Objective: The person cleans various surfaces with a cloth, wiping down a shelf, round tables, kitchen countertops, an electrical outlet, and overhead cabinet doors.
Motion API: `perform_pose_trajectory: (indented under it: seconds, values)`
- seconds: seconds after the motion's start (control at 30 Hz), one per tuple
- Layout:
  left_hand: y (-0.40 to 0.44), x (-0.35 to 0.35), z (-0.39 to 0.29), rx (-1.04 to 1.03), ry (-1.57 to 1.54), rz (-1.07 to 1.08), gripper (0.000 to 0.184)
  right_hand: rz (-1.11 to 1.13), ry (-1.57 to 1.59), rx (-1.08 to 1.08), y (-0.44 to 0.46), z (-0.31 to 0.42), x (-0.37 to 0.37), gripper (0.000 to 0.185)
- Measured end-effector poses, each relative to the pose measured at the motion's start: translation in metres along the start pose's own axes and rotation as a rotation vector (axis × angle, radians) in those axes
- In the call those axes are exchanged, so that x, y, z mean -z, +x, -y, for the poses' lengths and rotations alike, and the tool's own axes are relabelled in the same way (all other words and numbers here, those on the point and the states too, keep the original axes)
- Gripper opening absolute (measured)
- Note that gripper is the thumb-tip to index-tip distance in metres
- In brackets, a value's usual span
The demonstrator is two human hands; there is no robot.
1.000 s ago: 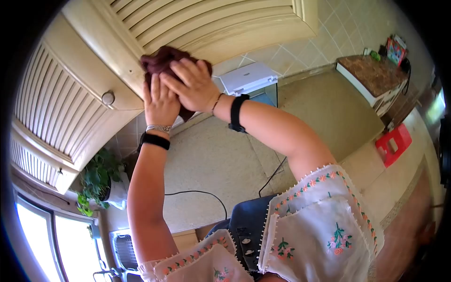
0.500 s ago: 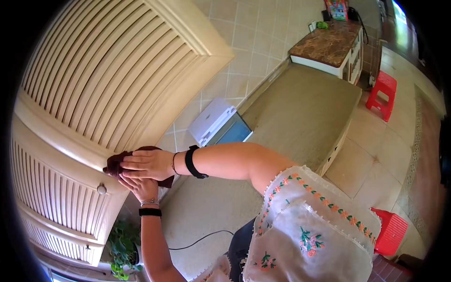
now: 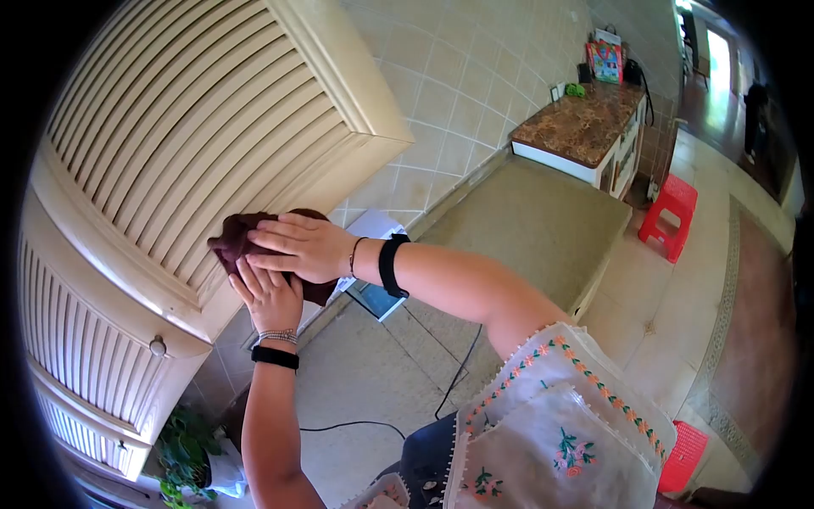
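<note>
A dark brown cloth (image 3: 231, 238) lies against the lower frame of a cream louvred cabinet door (image 3: 195, 136). My right hand (image 3: 312, 248) presses it there, fingers stretched over the fabric. Just below, my left hand (image 3: 273, 299) holds the cloth's lower part to the door, its fingertips close to the right hand's fingers. Both palms face the door, and both thumbs are hard to make out. Black bands circle both wrists. Behind the right wrist, a white device (image 3: 373, 226) with a blue-grey panel is partly covered by my hand and the cloth.
A second louvred door (image 3: 85, 339) with a round knob (image 3: 158, 346) is at left, above a potted plant (image 3: 182, 450). A stone-coloured counter (image 3: 526, 220) runs along the tiled wall to a brown marbled top (image 3: 585, 123). Red stools (image 3: 670, 216) stand on the floor. A black cable crosses below.
Both hands and the cloth have moved up and right along the door frame, away from the knob. The view has shifted, showing more of the room at right.
</note>
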State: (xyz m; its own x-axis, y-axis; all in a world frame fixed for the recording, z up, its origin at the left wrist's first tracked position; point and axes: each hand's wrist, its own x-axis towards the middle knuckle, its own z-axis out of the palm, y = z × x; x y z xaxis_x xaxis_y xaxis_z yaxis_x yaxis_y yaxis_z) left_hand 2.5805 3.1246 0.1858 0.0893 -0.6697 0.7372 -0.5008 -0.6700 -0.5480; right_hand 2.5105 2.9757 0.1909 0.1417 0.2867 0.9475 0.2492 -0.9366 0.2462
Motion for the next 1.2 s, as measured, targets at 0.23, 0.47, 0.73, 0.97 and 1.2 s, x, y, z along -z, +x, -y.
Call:
perform_pose_trajectory:
  seconds: [0.23,0.47,0.73,0.97,1.2]
  values:
    - [-0.021,0.001,0.037,-0.047,0.063,-0.017,0.052,-0.084,0.009,-0.012,0.011,0.034,-0.024,0.043]
    - [-0.069,0.000,0.094,0.034,0.121,0.034,0.056,0.015,0.095,-0.047,0.038,0.099,-0.057,0.050]
    - [-0.082,0.032,0.111,0.209,0.169,0.235,0.060,0.010,0.233,-0.049,0.068,0.140,-0.079,0.050]
    - [-0.071,0.035,0.096,0.191,0.065,0.084,0.061,-0.020,0.384,0.074,0.065,0.110,-0.057,0.050]
    - [-0.017,0.048,0.086,0.096,-0.136,0.018,0.060,0.011,0.245,-0.010,0.077,0.075,-0.013,0.056]
